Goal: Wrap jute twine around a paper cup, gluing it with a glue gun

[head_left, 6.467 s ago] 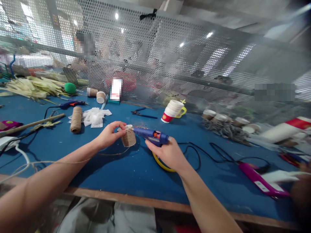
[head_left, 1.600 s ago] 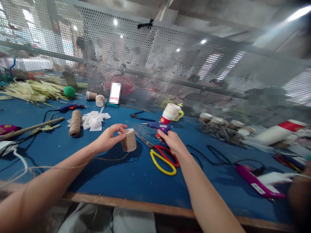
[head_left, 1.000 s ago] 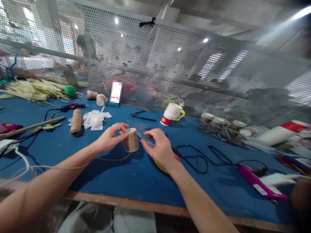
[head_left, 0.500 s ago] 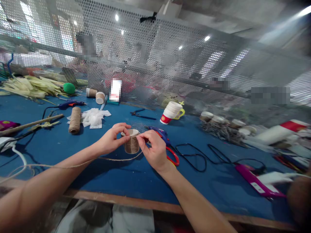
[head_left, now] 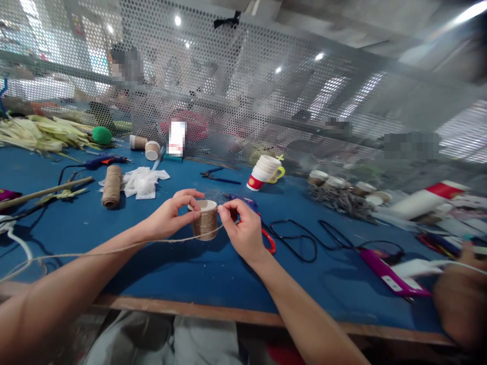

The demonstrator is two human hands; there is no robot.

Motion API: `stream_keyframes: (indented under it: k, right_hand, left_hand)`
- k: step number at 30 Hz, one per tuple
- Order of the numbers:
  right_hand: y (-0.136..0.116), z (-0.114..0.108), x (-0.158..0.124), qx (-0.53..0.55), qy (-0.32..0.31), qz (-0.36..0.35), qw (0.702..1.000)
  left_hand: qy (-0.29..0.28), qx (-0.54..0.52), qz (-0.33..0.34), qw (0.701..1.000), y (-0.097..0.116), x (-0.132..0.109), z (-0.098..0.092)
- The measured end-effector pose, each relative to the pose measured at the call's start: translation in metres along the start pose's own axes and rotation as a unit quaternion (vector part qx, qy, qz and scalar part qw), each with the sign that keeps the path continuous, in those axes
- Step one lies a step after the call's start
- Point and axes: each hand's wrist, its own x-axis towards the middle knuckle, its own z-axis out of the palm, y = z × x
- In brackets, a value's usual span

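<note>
Over the blue desk, my left grip is pinching a cup by its rim, seemingly to steady it, while my right grip is pinching string beside it, apparently for control.

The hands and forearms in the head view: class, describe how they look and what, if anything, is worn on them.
The left hand and right hand are both bare, without gloves. No rings can be made out on the fingers. The forearms show no sleeves, watches or bracelets, and no cables are attached.
</note>
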Motion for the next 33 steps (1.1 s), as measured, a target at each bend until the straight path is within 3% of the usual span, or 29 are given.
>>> stream_keyframes:
  k: [13, 26, 33]
  right_hand:
    - [0.0, -0.004, 0.001, 0.057, -0.018, 0.066, 0.996]
    - [-0.003, -0.006, 0.002, 0.121, -0.037, 0.045, 0.991]
    - [-0.005, -0.009, 0.001, 0.212, -0.087, 0.119, 0.966]
  left_hand:
    - [-0.055, -0.117, -0.019, 0.991, 0.003, -0.001, -0.006]
    - [-0.092, -0.199, -0.043, 0.975, 0.005, -0.001, -0.009]
    - [-0.096, -0.247, -0.053, 0.963, 0.004, -0.003, -0.011]
